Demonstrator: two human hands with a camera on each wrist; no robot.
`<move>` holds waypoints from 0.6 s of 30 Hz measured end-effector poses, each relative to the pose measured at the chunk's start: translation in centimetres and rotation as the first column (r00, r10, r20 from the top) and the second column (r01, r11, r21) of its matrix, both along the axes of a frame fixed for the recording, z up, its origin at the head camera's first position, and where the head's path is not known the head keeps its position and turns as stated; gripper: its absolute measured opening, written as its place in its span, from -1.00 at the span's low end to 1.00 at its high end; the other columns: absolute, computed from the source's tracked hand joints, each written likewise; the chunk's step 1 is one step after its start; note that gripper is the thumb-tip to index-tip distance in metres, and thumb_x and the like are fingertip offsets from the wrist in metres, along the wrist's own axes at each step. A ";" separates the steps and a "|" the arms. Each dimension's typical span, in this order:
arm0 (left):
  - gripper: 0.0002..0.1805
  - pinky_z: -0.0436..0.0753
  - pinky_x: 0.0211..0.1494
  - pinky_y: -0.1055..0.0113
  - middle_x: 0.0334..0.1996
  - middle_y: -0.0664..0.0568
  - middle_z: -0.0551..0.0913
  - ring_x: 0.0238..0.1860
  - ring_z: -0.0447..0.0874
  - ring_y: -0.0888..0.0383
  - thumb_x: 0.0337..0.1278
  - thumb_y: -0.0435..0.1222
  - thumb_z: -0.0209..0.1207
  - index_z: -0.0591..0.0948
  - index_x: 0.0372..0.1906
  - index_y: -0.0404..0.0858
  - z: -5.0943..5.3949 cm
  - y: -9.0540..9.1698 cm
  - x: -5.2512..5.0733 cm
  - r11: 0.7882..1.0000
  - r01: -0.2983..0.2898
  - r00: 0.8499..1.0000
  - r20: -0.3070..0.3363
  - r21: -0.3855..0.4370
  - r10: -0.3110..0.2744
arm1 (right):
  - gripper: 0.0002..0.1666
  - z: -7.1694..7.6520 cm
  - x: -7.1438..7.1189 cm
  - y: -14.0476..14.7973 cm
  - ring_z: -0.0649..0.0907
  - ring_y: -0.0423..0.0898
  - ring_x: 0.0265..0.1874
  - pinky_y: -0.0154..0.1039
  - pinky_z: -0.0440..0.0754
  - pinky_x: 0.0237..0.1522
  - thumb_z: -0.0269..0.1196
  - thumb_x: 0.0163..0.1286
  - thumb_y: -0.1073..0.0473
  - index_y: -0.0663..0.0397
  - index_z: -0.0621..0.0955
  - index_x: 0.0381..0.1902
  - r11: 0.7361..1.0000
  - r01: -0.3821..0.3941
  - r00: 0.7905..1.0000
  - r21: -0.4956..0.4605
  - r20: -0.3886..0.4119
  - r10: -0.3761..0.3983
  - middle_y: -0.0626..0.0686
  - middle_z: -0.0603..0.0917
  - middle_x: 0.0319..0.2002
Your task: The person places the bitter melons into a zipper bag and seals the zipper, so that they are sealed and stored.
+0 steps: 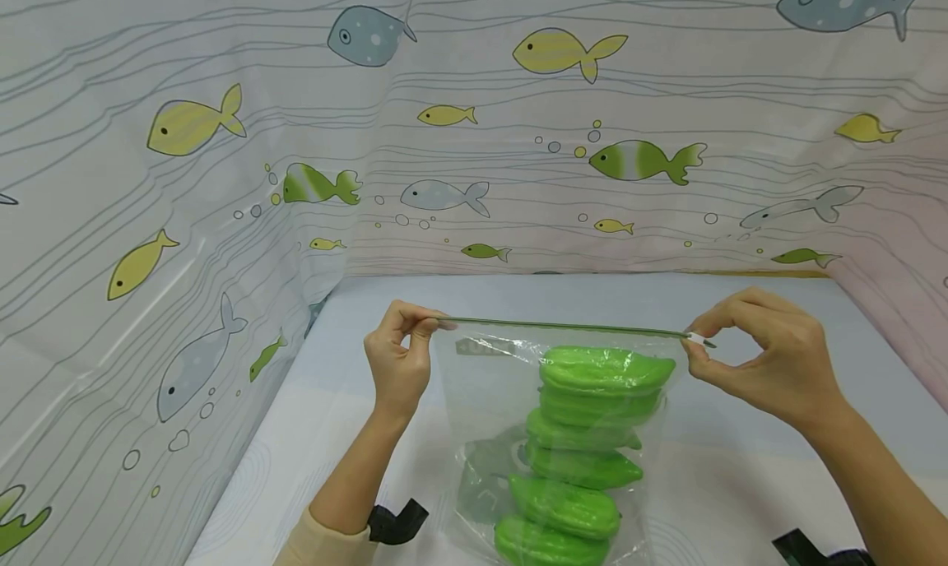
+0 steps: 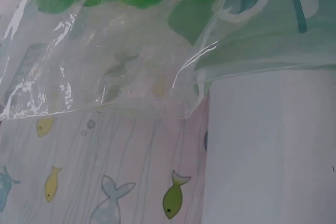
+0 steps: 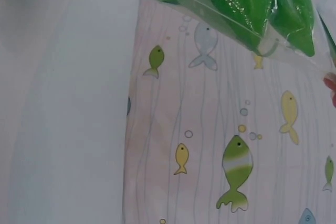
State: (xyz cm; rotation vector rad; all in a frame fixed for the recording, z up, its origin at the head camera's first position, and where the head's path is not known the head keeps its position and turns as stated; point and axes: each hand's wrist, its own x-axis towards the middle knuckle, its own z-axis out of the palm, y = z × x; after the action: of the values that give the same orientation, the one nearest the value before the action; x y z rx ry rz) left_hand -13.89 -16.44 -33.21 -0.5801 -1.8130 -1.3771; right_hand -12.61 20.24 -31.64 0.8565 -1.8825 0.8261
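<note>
A clear plastic slider zip bag (image 1: pixel 481 401) hangs upright between both hands, its green zip strip (image 1: pixel 563 327) stretched almost level. My left hand (image 1: pixel 400 356) pinches the strip's left end between thumb and fingers. At the other end, my right hand (image 1: pixel 773 356) pinches the strip by its small white slider (image 1: pixel 696 338). Several glossy green, elongated, ridged fruits or vegetables (image 1: pixel 566 504) lie stacked inside the bag, mostly towards the right; their exact kind I cannot tell. In the right wrist view their pointed ends (image 3: pixel 241 9) show through the plastic. A pale green printed shape covers the bag's lower left.
Beneath the bag is a white table (image 1: pixel 311 434). A fish-printed curtain (image 1: pixel 474 155) rises behind the table and along its left side. Black straps (image 1: pixel 398 521) sit near both wrists.
</note>
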 end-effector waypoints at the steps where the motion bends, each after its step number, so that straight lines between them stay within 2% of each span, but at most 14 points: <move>1: -0.92 0.68 -0.20 0.42 -0.52 -0.19 0.68 -0.43 0.70 0.26 0.10 -0.60 0.18 0.52 -0.43 -0.46 0.0 0.0 0.0 1.000 -0.001 1.000 0.001 0.001 0.001 | -0.64 0.0 0.0 0.0 0.51 -0.45 -0.36 -0.65 0.35 -0.28 0.16 0.11 -0.05 0.09 0.61 -0.67 1.000 0.005 1.000 0.005 0.002 -0.005 -0.04 0.63 -0.58; 18: -0.92 0.68 -0.18 0.42 -0.52 -0.19 0.69 -0.43 0.70 0.21 0.10 -0.60 0.17 0.53 -0.43 -0.46 -0.4 -0.1 0.0 1.000 -0.013 1.000 0.012 0.012 0.013 | -0.64 0.0 0.1 -0.1 0.50 -0.46 -0.38 -0.67 0.38 -0.23 0.16 0.11 -0.05 0.09 0.61 -0.66 1.000 0.003 1.000 0.000 0.010 -0.003 -0.04 0.62 -0.58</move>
State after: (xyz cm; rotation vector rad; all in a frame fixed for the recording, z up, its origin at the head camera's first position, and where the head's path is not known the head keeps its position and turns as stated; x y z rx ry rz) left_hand -13.85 -16.51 -33.59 -0.5536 -1.8137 -1.3845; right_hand -12.53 20.12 -31.60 0.8513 -1.8921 0.8297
